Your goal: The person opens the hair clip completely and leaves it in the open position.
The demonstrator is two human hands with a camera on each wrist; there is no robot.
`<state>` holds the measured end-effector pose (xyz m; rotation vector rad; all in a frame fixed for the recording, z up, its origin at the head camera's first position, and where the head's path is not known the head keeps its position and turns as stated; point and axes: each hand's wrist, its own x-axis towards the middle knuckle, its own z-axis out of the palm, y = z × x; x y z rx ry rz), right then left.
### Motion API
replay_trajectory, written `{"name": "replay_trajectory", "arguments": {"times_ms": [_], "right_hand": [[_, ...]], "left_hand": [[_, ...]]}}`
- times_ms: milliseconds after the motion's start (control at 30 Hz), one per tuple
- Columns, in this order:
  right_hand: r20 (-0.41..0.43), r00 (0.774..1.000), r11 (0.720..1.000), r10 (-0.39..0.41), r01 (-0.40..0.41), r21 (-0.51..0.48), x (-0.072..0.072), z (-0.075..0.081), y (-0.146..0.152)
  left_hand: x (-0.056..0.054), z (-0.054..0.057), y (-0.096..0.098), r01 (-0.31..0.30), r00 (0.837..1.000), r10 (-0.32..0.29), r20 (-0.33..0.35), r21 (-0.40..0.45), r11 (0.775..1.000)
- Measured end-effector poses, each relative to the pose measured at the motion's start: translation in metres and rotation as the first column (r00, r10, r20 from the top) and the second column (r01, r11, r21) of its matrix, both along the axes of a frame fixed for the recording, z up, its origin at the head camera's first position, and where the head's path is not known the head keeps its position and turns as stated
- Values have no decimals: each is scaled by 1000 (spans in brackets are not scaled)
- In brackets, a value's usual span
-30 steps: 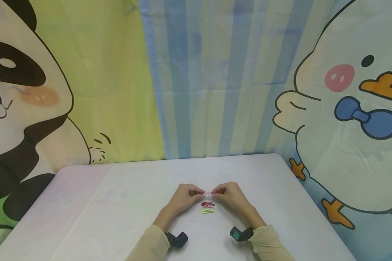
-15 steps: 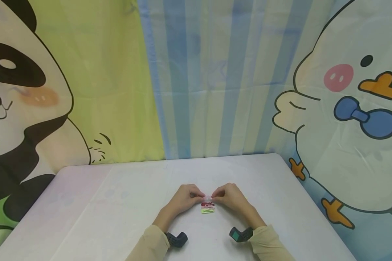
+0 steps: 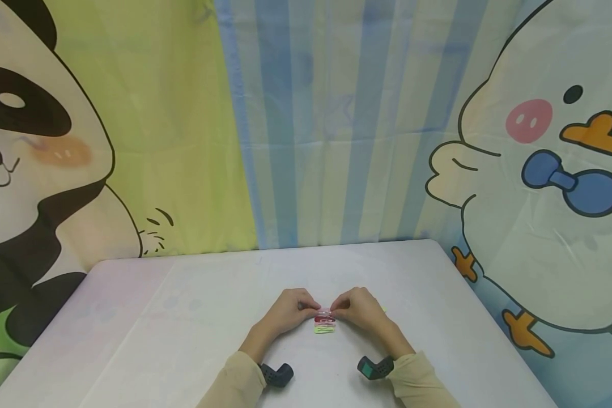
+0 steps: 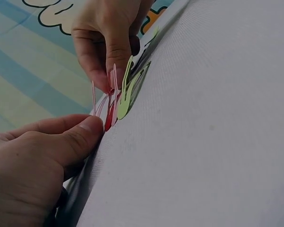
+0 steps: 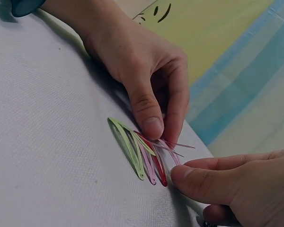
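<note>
Several snap hair clips lie side by side in a short row: a lime green clip [image 4: 124, 105], a pink clip [image 5: 148, 163] and a red clip [image 5: 162, 172]. At the far end of the row is a pale pink hair clip [image 5: 173, 152]. My left hand [image 3: 292, 309] pinches one end of this pale clip between thumb and index finger. My right hand [image 3: 359, 309] pinches the other end, facing the left across the row. The fingertips partly cover the pale clip's ends. In the head view the clip sits right against the red one.
A white-covered table [image 3: 183, 328] spreads around the hands. Another green piece [image 4: 154, 35] shows beyond my right hand in the left wrist view. A dark device is strapped at each wrist. A printed curtain [image 3: 326, 124] hangs behind the table's far edge.
Both hands have moved slightly toward me, bringing the pale pink hair clip from beyond the row up against the red clip. A green bit now shows beside my right hand.
</note>
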<state>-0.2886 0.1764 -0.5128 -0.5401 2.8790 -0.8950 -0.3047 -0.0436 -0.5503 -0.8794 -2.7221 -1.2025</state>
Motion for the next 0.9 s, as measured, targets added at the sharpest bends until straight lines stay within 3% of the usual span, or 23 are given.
{"name": "replay_trajectory", "arguments": {"times_ms": [900], "right_hand": [[-51, 999, 998, -12, 15, 68, 4, 4, -5]], "left_hand": [[0, 2, 0, -8, 1000, 8, 2, -39, 999]]}}
